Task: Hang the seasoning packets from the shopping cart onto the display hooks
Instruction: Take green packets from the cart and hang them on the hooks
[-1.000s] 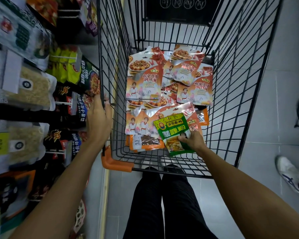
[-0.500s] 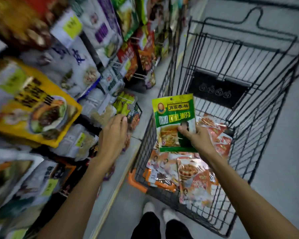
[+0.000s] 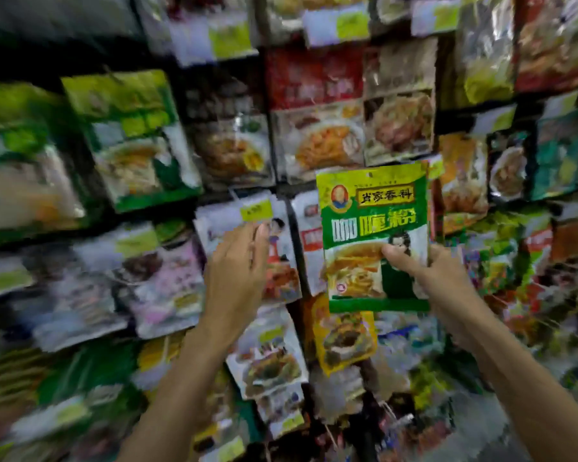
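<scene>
Seasoning packet point(image 3: 374, 235) — green, upright — sits right of the yellow price tag point(image 3: 256, 210), pinched low by the right hand point(image 3: 426, 278). Left hand point(image 3: 237, 275), open and empty below that tag, should bare the hook first.

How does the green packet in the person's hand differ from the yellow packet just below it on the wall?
The green foil seasoning packet is held up in the grip of the right hand, not yet hung; the yellow plastic packet sits in the display rack among other stock. The green packet is upright; the yellow one tilts. Both picture a dish of food.
</scene>
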The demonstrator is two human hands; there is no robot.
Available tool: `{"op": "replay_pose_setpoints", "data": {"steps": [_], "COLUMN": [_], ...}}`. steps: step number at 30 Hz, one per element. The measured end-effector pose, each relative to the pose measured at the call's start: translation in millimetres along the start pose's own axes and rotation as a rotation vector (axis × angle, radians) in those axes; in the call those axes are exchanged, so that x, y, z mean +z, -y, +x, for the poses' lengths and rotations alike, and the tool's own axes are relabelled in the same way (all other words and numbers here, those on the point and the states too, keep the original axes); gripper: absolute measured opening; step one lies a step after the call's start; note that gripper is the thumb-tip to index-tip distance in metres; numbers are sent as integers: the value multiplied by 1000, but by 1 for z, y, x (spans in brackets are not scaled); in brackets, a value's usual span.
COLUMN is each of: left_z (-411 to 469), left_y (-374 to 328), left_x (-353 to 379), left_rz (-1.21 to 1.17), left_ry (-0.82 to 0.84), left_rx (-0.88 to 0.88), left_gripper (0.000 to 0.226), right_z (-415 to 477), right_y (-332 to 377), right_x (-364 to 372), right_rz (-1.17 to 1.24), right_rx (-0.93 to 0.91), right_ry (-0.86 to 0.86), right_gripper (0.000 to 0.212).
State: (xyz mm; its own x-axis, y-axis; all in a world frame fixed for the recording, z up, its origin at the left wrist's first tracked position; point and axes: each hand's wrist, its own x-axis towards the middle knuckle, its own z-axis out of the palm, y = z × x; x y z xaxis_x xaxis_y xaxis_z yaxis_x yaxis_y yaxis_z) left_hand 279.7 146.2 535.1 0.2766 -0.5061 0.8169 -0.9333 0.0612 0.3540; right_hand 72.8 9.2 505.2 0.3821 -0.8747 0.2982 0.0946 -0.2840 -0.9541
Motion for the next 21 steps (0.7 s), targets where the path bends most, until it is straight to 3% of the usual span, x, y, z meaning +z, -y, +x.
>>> {"op": "replay_pose_setpoints", "data": {"steps": [1, 4, 6, 11, 16, 21], "left_z": [10, 39, 56, 80, 95, 126], "left_y": [2, 10, 19, 55, 107, 132], "left_x": [-23, -91, -130, -199, -231, -250], "left_rz": [32, 141, 223, 581, 889, 931], "left_ry": [-59, -210, -292, -422, -447, -495], "left_rx": [10, 34, 62, 188, 246, 232], "left_gripper": [41, 43, 43, 37, 37, 42], "right_z": [8, 30, 37, 40, 45, 55], "right_y": [16, 57, 81, 118, 126, 132], "right_x": [16, 66, 100, 170, 214, 245], "right_rz": [21, 91, 114, 174, 181, 212], "right_rx": [-45, -155, -213, -243, -148, -146], "right_ry": [36, 126, 182, 308, 422, 436], "right_gripper": [52, 101, 112, 85, 36, 55]}}
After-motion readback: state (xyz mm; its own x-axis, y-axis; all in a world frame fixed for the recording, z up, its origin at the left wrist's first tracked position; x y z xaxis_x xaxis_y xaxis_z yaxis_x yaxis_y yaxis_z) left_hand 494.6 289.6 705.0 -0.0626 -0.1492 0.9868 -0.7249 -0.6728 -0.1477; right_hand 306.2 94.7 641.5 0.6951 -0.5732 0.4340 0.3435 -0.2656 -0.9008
